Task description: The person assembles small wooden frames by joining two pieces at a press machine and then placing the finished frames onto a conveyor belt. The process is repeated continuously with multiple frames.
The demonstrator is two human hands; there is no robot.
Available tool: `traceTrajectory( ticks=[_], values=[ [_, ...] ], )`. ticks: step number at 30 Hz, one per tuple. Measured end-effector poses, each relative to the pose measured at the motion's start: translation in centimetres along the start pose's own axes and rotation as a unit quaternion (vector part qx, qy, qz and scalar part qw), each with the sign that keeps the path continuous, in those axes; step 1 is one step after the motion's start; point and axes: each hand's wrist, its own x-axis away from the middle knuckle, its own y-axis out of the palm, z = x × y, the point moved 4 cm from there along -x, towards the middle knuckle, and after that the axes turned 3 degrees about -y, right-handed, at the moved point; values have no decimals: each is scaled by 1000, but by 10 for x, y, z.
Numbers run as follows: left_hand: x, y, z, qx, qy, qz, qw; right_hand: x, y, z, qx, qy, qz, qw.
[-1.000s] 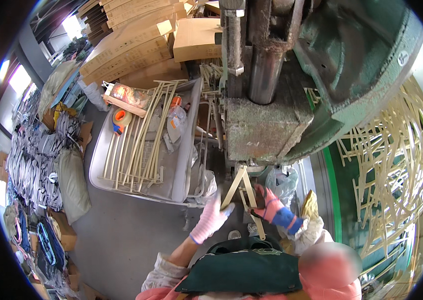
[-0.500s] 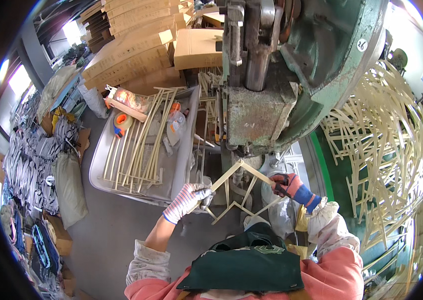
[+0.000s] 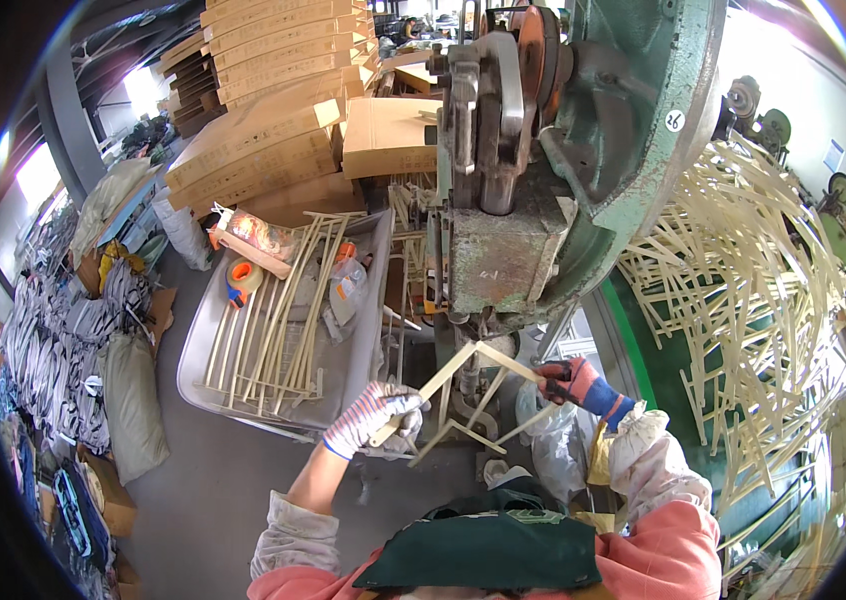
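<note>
A folding frame of pale, narrow flat strips [image 3: 451, 372] spans the space between my hands, its peak just below the press head. My left hand [image 3: 381, 418], in a white glove with coloured stripes, is closed round the left upper strip. My right hand [image 3: 580, 388], in a red, blue and dark glove, pinches the end of the right upper strip. The lower strips hang crossed beneath. Above the frame stands a green, worn press [image 3: 503, 262] with a heavy metal block. Whether the peak touches the tooling under that block, I cannot tell.
A grey bin [image 3: 189, 345] at the left holds several strip frames and an orange tape roll [image 3: 245, 276]. Cartons [image 3: 253, 150] are stacked behind it. Many loose strips [image 3: 733, 270] heap up on the right. A stuffed sack [image 3: 133, 410] leans at far left.
The view has tilted up, so the press and cartons sit lower in the picture. The frame's peak remains close below the press, and a strip end now shows past my left hand.
</note>
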Motion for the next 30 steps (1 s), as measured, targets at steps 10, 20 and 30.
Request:
traceTrajectory(
  ticks=[10, 20, 30],
  values=[
    [74, 20, 46, -599, 60, 128, 788, 66, 53, -82, 472, -241, 101, 842],
    [124, 91, 70, -620, 69, 80, 778, 136, 19, -132, 468, -318, 35, 824],
    [66, 300, -50, -493, 443, 135, 737, 304, -43, -130, 69, -109, 381, 916]
  ],
)
